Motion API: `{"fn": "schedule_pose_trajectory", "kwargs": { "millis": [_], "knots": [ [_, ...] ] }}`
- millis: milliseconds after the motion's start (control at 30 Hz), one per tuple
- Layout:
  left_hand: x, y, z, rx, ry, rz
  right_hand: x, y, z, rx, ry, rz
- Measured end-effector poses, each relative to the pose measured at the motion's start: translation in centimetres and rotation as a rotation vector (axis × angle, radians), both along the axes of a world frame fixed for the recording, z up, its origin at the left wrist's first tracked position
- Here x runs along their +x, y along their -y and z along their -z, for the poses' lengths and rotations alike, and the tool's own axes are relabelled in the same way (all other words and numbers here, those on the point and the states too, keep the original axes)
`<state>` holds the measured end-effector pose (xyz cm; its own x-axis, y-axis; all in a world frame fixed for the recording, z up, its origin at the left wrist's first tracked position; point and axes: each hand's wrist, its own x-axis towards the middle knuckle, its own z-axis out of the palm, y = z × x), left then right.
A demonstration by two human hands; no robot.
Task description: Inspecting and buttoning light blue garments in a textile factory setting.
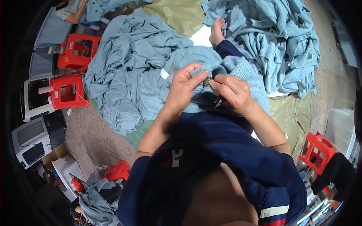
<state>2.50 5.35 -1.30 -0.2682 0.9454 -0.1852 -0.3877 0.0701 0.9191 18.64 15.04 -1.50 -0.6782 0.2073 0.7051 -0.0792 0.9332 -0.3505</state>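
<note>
A light blue knit garment [196, 56] lies bunched over my lap. My left hand [183, 84] is closed on its edge, thumb and forefinger pinching the knit. Close beside it my right hand [234, 92] is closed too, fingertips at a small dark brownish patch [206, 81] between the two hands; what the patch is I cannot make out. Out from under the right palm sticks a small dark pointed tool [218, 101], possibly thread snips, its handles hidden by the fingers. A small white tag [164, 74] shows on the fabric left of my left hand.
Large heaps of blue knitwear lie to the left [128, 67] and far right [279, 41], on olive sheeting [292, 113]. My bare foot [217, 32] rests between them. Red stools [77, 52] stand left, another stool [317, 152] at right. Another person [71, 10] sits at the far left.
</note>
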Motion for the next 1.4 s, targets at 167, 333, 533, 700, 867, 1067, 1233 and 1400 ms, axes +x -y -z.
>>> {"fn": "schedule_pose_trajectory", "kwargs": {
  "millis": [167, 333, 533, 700, 867, 1067, 1233, 1400],
  "knots": [
    [0.4, 0.8, 0.7, -0.005, -0.04, 0.056, 0.4, 0.5, 0.9, 0.002, -0.048, 0.043],
    [0.4, 1.6, 0.2, -0.051, -0.183, 0.075, 0.3, 1.1, 0.9, -0.097, 0.063, 0.067],
    [-0.2, 1.6, 0.8, 0.119, -0.306, 0.111, -0.2, 1.1, -0.2, -0.625, 0.083, -0.007],
    [-0.7, 2.0, 0.8, 0.119, -0.411, 0.152, -0.2, 0.5, 0.0, -0.746, 0.346, -0.001],
    [-0.2, 2.4, 0.6, 0.273, -0.773, 0.022, 0.2, 1.4, 0.5, -0.681, 0.168, 0.014],
    [0.9, 2.5, 1.3, 0.399, -0.984, -0.101, 0.3, 2.3, 1.7, -0.894, 0.023, 0.044],
    [1.0, 1.9, 1.2, 0.501, -1.044, -0.133, 0.0, 2.2, 1.3, -0.834, -0.037, 0.053],
    [0.9, 1.4, 1.4, 0.62, -1.364, -0.196, -0.1, 2.1, 1.0, -0.708, -0.018, 0.095]
  ]
}}
